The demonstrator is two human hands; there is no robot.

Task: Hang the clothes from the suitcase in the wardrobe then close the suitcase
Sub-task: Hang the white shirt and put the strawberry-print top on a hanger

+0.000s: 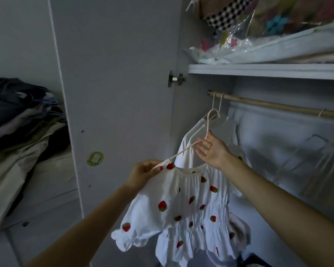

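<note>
A white dress with red strawberries (183, 211) hangs on a pale hanger (183, 150) that I hold up in front of the open wardrobe. My left hand (143, 173) pinches the dress's shoulder at the hanger's left end. My right hand (210, 149) holds the hanger just under its hook, fingers partly spread. The hook sits below the wooden rail (278, 106), apart from it. A white garment (193, 139) hangs from the rail right behind. The suitcase is out of view.
The open wardrobe door (120, 93) stands at the left, with a green sticker on it. Above the rail a shelf (268, 71) carries bagged bedding. Clear plastic covers (289, 151) hang at the right. A pile of clothes (23, 122) lies on a surface far left.
</note>
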